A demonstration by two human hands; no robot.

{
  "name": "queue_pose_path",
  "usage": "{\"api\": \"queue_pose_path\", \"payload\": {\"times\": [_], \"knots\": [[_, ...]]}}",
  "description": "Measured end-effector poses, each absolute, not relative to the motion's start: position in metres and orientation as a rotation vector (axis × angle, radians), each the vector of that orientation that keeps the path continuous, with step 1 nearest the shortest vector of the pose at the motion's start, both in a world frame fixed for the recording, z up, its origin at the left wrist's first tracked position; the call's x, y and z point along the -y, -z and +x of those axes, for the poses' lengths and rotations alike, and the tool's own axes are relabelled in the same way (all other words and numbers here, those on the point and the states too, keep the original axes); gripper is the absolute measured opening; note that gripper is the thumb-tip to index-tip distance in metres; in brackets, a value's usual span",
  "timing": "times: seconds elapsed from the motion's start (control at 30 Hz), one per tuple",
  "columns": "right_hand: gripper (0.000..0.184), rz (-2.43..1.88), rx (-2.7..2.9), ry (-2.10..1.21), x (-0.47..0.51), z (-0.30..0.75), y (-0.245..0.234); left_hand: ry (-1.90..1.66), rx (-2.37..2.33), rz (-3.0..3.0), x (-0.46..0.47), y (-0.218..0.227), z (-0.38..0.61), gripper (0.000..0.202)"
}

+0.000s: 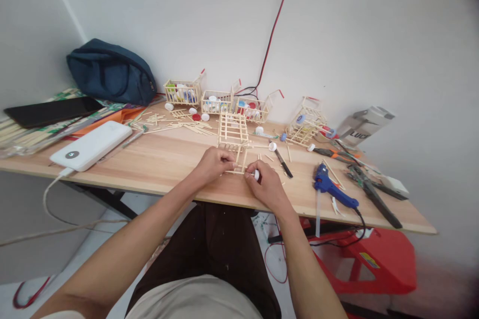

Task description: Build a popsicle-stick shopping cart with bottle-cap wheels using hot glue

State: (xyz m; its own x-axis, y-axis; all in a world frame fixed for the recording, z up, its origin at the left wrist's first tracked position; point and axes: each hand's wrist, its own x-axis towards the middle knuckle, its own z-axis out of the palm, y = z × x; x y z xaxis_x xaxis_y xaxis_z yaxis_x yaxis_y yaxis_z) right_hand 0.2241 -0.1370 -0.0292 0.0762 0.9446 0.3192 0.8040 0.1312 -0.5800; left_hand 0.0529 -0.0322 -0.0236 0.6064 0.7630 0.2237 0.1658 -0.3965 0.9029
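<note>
A small cart frame of thin wooden sticks (232, 129) lies on the table in front of me. My left hand (216, 165) is closed on its near end, thumb and fingers pinching the sticks. My right hand (266, 185) grips a white bottle cap (256, 174) at the frame's near right corner; whether the cap is joined to the stick there I cannot tell. A black marker (283, 163) lies right of the frame, with another white cap (272, 146) by its upper end. The fingers partly hide the frame's near end.
Finished stick carts (182, 92) filled with caps stand along the wall. Loose sticks (194, 127) are scattered at left. On the right lie a blue glue gun (333, 187), orange-handled pliers (331, 153) and a long black tool (376, 199). A white power bank (92, 144) sits at left.
</note>
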Motion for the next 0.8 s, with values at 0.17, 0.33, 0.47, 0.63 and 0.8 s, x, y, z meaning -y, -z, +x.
{"api": "queue_pose_path", "payload": {"times": [0.17, 0.33, 0.47, 0.63, 0.8], "knots": [[0.009, -1.69, 1.724, -0.288, 0.1379, 0.2226, 0.0264, -0.804, -0.758, 1.86, 0.0356, 0.0201, 0.0522, 0.013], [0.005, -1.679, 1.769, -0.263, 0.1377, 0.2233, 0.0268, -0.807, -0.767, 1.849, 0.0376, 0.0184, 0.052, 0.013], [0.004, -1.668, 1.795, -0.252, 0.1374, 0.2248, 0.0284, -0.808, -0.763, 1.85, 0.0378, 0.0174, 0.0516, 0.012], [0.004, -1.685, 1.784, -0.264, 0.1379, 0.2245, 0.0277, -0.808, -0.765, 1.858, 0.0376, 0.0168, 0.0519, 0.013], [0.004, -1.698, 1.751, -0.272, 0.1386, 0.2221, 0.0252, -0.806, -0.754, 1.886, 0.0362, 0.0181, 0.0518, 0.017]]}}
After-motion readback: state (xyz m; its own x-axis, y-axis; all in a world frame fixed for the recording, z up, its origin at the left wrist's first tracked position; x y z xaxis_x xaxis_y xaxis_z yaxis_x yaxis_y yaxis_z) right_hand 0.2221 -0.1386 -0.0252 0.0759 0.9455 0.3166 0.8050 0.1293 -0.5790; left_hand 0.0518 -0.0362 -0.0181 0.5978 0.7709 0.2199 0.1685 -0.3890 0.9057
